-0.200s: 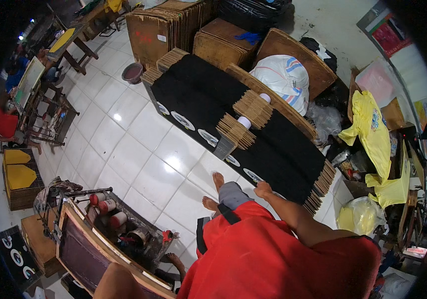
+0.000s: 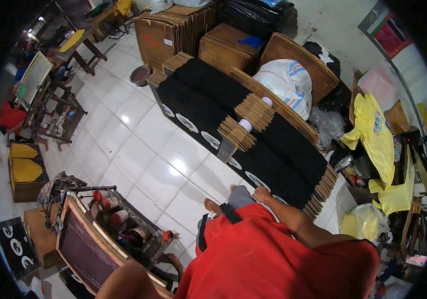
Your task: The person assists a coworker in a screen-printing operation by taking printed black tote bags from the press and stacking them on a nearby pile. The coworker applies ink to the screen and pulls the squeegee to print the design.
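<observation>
My right hand (image 2: pixel 262 195) hangs at my right side with its fingers curled in, and nothing shows in it. It appears beside the near edge of a long row of black fabric pieces (image 2: pixel 293 169) on thin brown boards; I cannot tell whether it touches them. White oval prints (image 2: pixel 210 140) run along that edge. My left arm (image 2: pixel 131 280) is bent at the lower edge, close to a wooden-framed screen (image 2: pixel 91 246), and its hand is out of sight. Two bundles of brown board ends (image 2: pixel 255 111) stick up midway along the row.
Red-and-white tins (image 2: pixel 110 203) sit on a dark rack beside the screen. Boards (image 2: pixel 163 37) and a white sack (image 2: pixel 285 84) stand behind the row. A yellow shirt (image 2: pixel 373 134) hangs at right. People (image 2: pixel 11 117) sit far left. White floor tiles (image 2: pixel 146 149) lie between.
The whole view has shifted slightly to the right. My feet have changed position, one now mostly hidden by my leg. My right hand stays low beside the row.
</observation>
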Demonstrator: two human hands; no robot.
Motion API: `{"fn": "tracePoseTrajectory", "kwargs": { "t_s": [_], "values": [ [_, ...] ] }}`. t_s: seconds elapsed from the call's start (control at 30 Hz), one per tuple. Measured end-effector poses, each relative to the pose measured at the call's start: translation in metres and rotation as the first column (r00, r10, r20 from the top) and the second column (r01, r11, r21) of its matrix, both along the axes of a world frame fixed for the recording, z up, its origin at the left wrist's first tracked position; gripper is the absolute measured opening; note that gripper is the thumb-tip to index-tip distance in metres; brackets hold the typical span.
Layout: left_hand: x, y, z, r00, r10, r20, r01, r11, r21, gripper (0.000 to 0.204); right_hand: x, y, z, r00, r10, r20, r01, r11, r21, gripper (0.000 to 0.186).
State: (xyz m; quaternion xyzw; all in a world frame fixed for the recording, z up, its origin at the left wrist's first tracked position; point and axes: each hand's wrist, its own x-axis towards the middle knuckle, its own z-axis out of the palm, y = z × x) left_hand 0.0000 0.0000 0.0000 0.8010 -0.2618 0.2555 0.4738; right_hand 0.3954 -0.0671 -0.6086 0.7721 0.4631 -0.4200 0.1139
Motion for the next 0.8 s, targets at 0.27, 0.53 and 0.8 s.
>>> {"fn": "tracePoseTrajectory", "kwargs": {
  "t_s": [0.27,0.53,0.8],
  "values": [
    [0.044,0.008,-0.234,0.472,0.485,-0.736,-0.838,-0.012,-0.546,0.049,0.012,0.038,-0.030,0.990,-0.059,-0.128,0.093,0.956,0.279,0.023],
    [0.056,-0.147,-0.514,-0.347,-0.044,-0.937,-0.938,0.023,0.346,0.058,-0.004,0.178,-0.071,0.899,-0.299,-0.320,0.403,0.849,0.341,0.038],
    [0.043,-0.278,-0.574,0.085,-0.428,-0.900,-0.700,-0.668,0.252,0.050,-0.017,0.224,-0.088,0.564,-0.623,-0.542,0.790,0.598,0.134,0.048]
  ]
}}
